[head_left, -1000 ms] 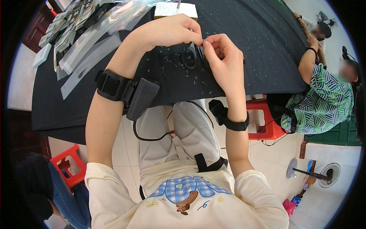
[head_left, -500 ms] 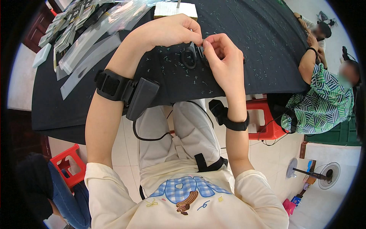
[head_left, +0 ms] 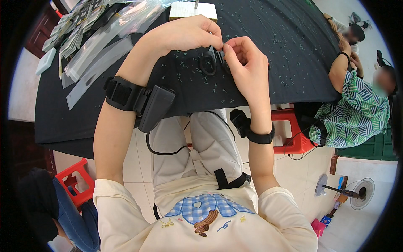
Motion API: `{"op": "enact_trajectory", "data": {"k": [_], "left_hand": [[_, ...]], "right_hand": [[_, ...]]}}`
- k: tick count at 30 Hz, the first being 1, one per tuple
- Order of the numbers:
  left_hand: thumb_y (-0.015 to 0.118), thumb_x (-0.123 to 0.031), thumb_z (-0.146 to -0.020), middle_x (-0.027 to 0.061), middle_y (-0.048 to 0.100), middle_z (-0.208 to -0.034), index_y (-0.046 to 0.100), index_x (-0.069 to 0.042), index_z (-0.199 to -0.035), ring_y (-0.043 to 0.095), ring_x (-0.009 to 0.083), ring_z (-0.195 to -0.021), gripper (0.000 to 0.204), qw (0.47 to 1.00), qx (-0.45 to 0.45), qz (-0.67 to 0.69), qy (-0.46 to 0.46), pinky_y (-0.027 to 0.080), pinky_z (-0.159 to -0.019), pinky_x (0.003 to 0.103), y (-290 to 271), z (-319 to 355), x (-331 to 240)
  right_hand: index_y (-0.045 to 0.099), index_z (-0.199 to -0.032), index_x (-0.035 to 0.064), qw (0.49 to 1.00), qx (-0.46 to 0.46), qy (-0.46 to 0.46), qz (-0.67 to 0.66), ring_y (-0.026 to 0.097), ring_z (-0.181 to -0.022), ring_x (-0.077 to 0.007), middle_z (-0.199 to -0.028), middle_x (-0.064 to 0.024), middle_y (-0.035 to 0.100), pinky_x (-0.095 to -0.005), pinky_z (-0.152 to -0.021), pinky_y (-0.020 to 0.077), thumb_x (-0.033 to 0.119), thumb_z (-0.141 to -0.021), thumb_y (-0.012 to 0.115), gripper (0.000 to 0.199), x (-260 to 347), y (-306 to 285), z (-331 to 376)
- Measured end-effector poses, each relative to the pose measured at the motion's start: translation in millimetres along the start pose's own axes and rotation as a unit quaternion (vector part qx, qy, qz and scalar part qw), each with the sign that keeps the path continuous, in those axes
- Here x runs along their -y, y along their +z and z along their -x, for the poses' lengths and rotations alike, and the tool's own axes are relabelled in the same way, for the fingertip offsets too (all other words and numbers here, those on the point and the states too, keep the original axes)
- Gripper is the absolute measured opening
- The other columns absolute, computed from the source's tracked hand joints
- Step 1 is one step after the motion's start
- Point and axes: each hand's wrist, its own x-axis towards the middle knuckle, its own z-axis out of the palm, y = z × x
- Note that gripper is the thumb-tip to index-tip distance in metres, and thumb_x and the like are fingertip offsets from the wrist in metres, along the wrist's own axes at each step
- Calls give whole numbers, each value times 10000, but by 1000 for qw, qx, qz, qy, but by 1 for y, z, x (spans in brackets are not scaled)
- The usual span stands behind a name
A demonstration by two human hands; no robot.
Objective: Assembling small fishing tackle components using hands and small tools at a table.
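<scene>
My left hand [head_left: 191, 34] and my right hand [head_left: 248, 59] meet fingertip to fingertip over the table, both closed in a pinch. Whatever lies between their fingertips is too small to make out. Just beneath them a pair of scissors [head_left: 207, 64] with dark handles rests on the black tablecloth [head_left: 184, 90], partly covered by my right hand. Small green clippings [head_left: 289, 52] are scattered across the cloth around both hands. Behind my left hand stands a white block [head_left: 194, 10] with a metal rod [head_left: 196, 4] rising from it.
Clear plastic sleeves [head_left: 98, 69] and bundled flat packets [head_left: 77, 35] cover the table's far left, beside a white box [head_left: 46, 61]. A person in a green patterned shirt [head_left: 352, 111] sits at the right. Red stools [head_left: 289, 130] stand below the table. A cable hangs from my left forearm's black device [head_left: 157, 109].
My hands hold the same pinch in nearly the same place. At the right, the other person's hand has shifted slightly.
</scene>
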Motion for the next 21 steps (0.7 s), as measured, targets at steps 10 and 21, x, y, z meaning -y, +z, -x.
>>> {"op": "enact_trajectory", "data": {"k": [10,21], "left_hand": [[572,-240,-847,-78,467,-614,637,-99,-813,358,3,-483,159,1000,6,-4,17,242,-420,188,-1,-1,1],[565,-198,-838,-76,492,-644,625,-73,-776,412,5,-601,152,999,17,15,38,316,-539,195,5,-2,6]], "right_hand": [[582,-827,-18,1000,-7,-14,-8,551,-546,-101,-625,-60,597,-233,-524,438,103,-838,591,122,-3,0,1],[584,-828,-18,1000,-2,-8,-6,545,-538,-90,-624,-51,600,-221,-512,428,92,-836,584,110,-1,-1,3]]}}
